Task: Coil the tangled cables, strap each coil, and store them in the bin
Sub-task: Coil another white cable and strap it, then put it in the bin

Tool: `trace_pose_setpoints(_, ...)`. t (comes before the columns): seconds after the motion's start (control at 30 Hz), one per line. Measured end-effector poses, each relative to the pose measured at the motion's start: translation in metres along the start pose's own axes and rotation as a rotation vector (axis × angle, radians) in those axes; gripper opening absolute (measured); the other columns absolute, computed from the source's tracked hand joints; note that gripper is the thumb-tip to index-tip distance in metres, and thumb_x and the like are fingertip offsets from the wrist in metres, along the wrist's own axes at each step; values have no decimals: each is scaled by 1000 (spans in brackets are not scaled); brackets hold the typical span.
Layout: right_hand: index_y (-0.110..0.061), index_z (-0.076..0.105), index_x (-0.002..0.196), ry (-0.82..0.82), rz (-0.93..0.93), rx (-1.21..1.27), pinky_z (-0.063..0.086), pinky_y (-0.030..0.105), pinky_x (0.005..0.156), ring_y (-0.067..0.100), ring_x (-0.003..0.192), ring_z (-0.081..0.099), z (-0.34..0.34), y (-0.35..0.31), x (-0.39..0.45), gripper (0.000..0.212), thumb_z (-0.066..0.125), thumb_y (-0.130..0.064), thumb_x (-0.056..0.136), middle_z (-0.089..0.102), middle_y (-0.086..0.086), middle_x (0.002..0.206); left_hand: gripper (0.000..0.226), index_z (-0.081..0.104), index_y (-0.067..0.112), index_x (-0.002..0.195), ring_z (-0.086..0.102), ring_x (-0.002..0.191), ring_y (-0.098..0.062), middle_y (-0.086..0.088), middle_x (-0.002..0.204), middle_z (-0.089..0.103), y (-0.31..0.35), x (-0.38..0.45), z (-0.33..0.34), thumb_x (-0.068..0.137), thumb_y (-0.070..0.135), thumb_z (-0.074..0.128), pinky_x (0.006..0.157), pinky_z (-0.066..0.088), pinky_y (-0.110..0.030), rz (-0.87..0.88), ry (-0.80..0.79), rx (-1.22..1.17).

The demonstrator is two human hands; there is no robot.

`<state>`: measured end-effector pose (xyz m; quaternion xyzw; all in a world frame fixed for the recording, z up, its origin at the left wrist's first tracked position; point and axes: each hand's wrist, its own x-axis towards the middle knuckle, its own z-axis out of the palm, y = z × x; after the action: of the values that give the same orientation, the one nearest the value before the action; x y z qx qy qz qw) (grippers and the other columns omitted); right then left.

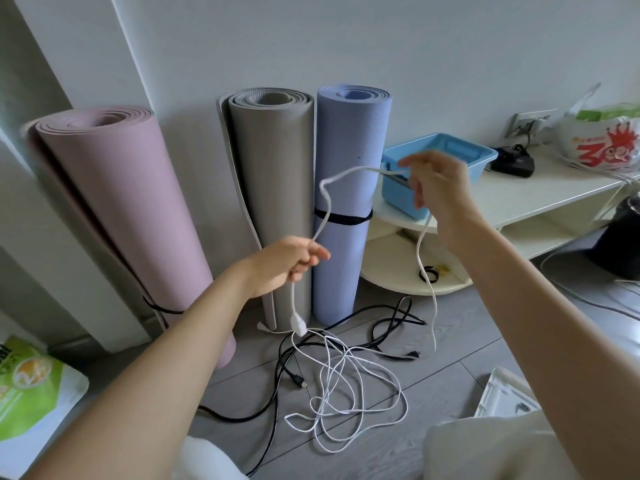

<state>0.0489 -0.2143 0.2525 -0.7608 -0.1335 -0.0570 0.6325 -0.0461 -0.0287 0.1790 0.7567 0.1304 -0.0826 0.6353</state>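
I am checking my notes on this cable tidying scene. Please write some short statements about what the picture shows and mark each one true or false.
1. Both the left hand and the right hand hold the white cable. True.
2. The blue bin stands on the floor. False: it sits on the white shelf unit.
3. A black cable lies on the floor. True.
4. The white cable is fully coiled and strapped. False: most of it lies tangled on the floor.
5. Three rolled mats stand upright against the wall. True.
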Motion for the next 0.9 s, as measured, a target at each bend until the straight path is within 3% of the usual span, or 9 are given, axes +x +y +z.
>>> trace_pose_setpoints(0.07, -7, 65, 93, -233, 205, -193, 35, 20, 43, 11, 43, 35, 1, 10, -3, 18, 49, -15, 94, 43, 2, 58, 34, 62, 6, 80, 28, 43, -4, 1, 59, 41, 20, -3, 2, 88, -1, 30, 41, 22, -14, 36, -60, -338)
trace_pose_setpoints(0.13, -8, 65, 88, -431, 330, -335, 35, 22, 46, 14, 47, 32, 4, 21, -11, 29, 49, -31, 95, 38, 1, 58, 33, 68, 4, 72, 27, 43, -6, 2, 54, 40, 36, -7, 5, 82, 8, 36, 41, 20, -16, 80, -139, -573)
trace_pose_setpoints(0.27, -13, 56, 64, -513, 234, -437, 26, 20, 40, 15, 45, 27, 16, 28, -25, 42, 39, -29, 99, 33, 2, 55, 24, 68, 5, 66, 27, 44, -5, 3, 54, 37, 52, -14, 16, 74, 14, 48, 40, 22, -15, 142, -228, -759)
trace_pose_setpoints(0.43, -9, 54, 69, -870, 284, -963, 30, 22, 43, 16, 44, 34, 37, 42, -47, 36, 35, -16, 99, 46, 1, 46, 18, 62, 6, 79, 30, 40, -4, 6, 57, 34, 66, -26, 26, 83, 18, 50, 33, 24, -13, 205, -349, -904)
trace_pose_setpoints(0.63, -15, 44, 63, -823, 243, -1050, 34, 19, 47, 11, 51, 41, 34, 49, -45, 35, 39, -12, 97, 46, -1, 62, 32, 55, 9, 116, 34, 39, -4, 9, 63, 41, 70, -35, 16, 87, 19, 46, 29, 26, -12, 315, -404, -903)
trace_pose_setpoints(0.7, -13, 53, 70, -809, 329, -763, 41, 20, 48, 15, 49, 43, 33, 53, -42, 27, 45, -12, 95, 52, 3, 62, 33, 53, 9, 119, 35, 37, -4, 8, 65, 43, 70, -33, 12, 89, 19, 45, 28, 28, -12, 290, -376, -855)
trace_pose_setpoints(0.77, -10, 57, 96, -707, 437, -191, 50, 26, 59, 18, 55, 52, 32, 48, -40, 6, 58, -11, 90, 62, 7, 73, 30, 52, 6, 118, 35, 32, -3, 6, 64, 44, 69, -32, 13, 92, 16, 41, 26, 28, -13, 198, -355, -811)
trace_pose_setpoints(0.83, -10, 51, 119, -633, 414, 133, 52, 30, 72, 19, 67, 58, 29, 42, -31, 36, 64, -12, 86, 63, 5, 88, 28, 52, 1, 114, 35, 28, -4, 4, 64, 43, 70, -32, 16, 98, 13, 34, 25, 28, -14, 94, -366, -806)
trace_pose_setpoints(0.9, -14, 50, 126, -614, 344, 154, 51, 36, 84, 20, 81, 62, 30, 38, -29, 40, 62, -18, 88, 61, 1, 97, 29, 55, -4, 107, 37, 26, -4, 2, 62, 45, 69, -32, 18, 99, 13, 33, 27, 32, -14, 16, -424, -834)
